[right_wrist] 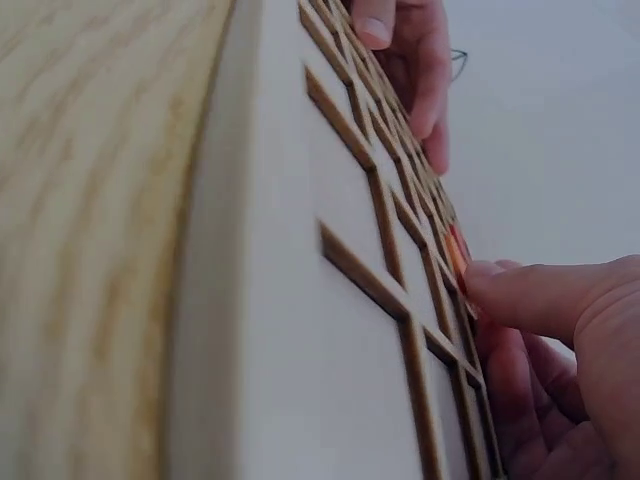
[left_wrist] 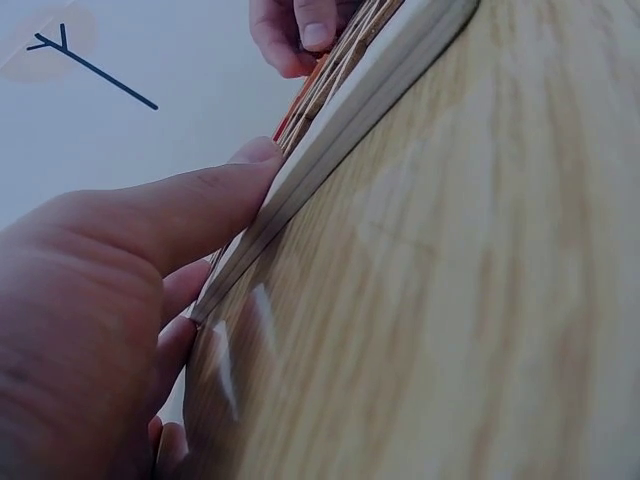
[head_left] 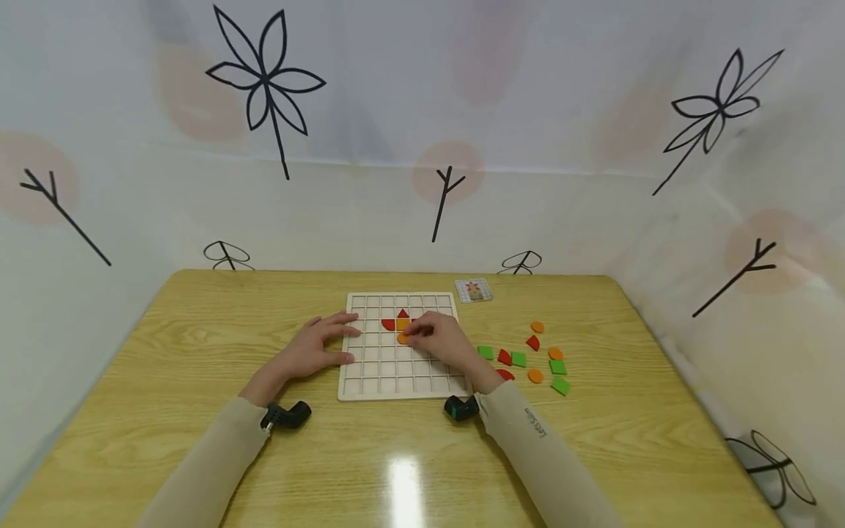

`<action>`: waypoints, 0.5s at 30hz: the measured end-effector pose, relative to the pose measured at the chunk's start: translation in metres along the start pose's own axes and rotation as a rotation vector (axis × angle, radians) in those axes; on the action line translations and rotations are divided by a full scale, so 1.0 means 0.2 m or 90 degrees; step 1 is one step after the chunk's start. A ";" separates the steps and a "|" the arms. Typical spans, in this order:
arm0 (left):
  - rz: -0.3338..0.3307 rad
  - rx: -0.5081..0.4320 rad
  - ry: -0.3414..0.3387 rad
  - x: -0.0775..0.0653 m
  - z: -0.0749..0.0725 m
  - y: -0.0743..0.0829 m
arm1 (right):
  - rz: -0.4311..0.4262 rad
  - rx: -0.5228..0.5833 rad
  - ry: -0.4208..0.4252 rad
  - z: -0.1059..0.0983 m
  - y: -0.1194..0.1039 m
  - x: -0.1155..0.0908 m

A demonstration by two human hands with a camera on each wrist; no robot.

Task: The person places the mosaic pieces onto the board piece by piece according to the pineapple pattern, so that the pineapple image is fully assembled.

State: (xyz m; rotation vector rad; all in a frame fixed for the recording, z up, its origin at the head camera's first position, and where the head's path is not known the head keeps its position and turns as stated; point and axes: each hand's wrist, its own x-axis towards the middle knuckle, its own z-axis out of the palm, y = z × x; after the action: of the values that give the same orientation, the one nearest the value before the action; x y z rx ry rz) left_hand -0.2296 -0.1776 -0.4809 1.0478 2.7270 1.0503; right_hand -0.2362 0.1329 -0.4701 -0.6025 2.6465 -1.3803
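Note:
A pale wooden grid board [head_left: 372,370] lies flat on the table. My left hand [head_left: 315,346] rests along its left edge, fingers stretched onto the rim; the left wrist view shows the thumb [left_wrist: 225,195] on that edge. My right hand [head_left: 444,339] is over the board's middle, its thumb and fingertips pinching an orange round piece [head_left: 402,338] at a grid cell. Just above this piece are an orange square [head_left: 403,324], a red triangle [head_left: 403,314] and a red quarter-round piece [head_left: 388,325]. Another red bit is mostly hidden by the right hand.
Right of the board lie loose pieces: several green squares [head_left: 518,359], orange rounds [head_left: 535,375] and red quarter-rounds [head_left: 533,342]. A small picture card [head_left: 473,290] sits behind the board's far right corner. A patterned cloth [head_left: 356,213] hangs behind the wooden table [head_left: 218,330].

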 end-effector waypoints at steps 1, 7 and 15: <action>-0.001 0.000 -0.001 0.00 0.00 0.00 | 0.001 0.006 0.001 -0.01 0.00 0.00; -0.001 -0.002 -0.001 0.00 0.00 0.01 | 0.024 0.063 0.010 -0.11 0.02 -0.01; 0.000 -0.013 -0.002 0.00 0.00 0.01 | 0.061 0.027 0.080 -0.39 0.15 -0.09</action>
State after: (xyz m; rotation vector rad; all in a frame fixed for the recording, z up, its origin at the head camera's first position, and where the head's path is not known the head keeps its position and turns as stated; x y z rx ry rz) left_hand -0.2285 -0.1765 -0.4799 1.0449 2.7078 1.0745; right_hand -0.2490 0.2148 -0.4497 -0.3911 2.6943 -1.4884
